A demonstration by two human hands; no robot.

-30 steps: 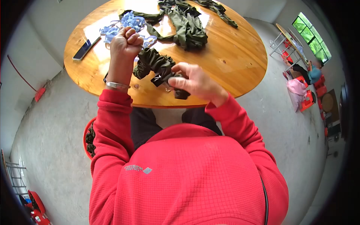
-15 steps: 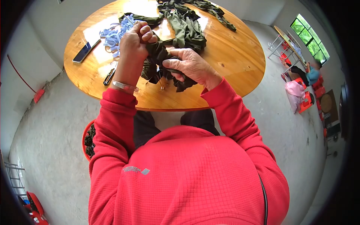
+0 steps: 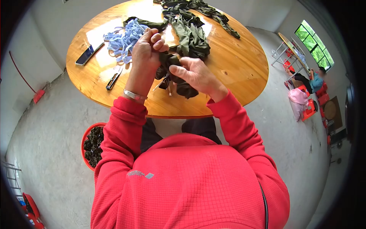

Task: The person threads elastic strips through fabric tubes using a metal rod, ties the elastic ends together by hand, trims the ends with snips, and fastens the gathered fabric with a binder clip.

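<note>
I have the left hand curled up tight above the near half of the round wooden worktop, its fingers folded into the palm; I cannot tell from here what, if anything, is inside that grip. The right hand is pinching a bunch of gathered green cloth, thumb laid across it and fingers around its far side. That cloth sits between and below the two hands, close to the near edge, reaching up to the lower side of the left fist. I make out something thin and pale under it, too small for me to name. A silver bracelet circles the left wrist. Just past the left fist I see a heap of light blue strips, and to its left a dark phone lies near the edge. A black-handled cutter lies between the phone and the left wrist. Beyond the hands, a pile of olive fabric spreads toward the far edge, with a long twisted length trailing right. On the floor by the left arm I have a red-rimmed basket of dark bunched pieces. Far off to the right, another person sits near a second table.
</note>
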